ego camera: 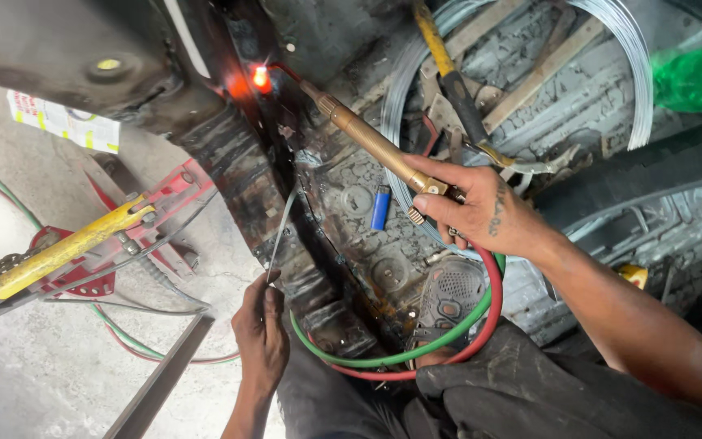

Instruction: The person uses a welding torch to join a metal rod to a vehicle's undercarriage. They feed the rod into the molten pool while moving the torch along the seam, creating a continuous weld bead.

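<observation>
My right hand point(481, 213) grips a brass gas welding torch point(371, 142) by its valve end. The torch points up and left, and its tip glows at a bright orange hot spot point(260, 79) on the dark, rusty sheet-metal sill point(237, 162) of a car body. Lower down, my left hand point(260, 329) pinches a thin metal filler rod point(280, 232) that rises toward the sill. A green hose point(383, 358) and a red hose point(481, 337) loop from the torch under my right wrist.
A blue lighter point(380, 207) lies on the car floor. A coil of steel wire point(619, 49), wooden slats and yellow-handled cutters point(448, 73) sit behind it. A red jack with a yellow handle point(75, 244) stands on the concrete at left. A green bottle point(692, 77) is at far right.
</observation>
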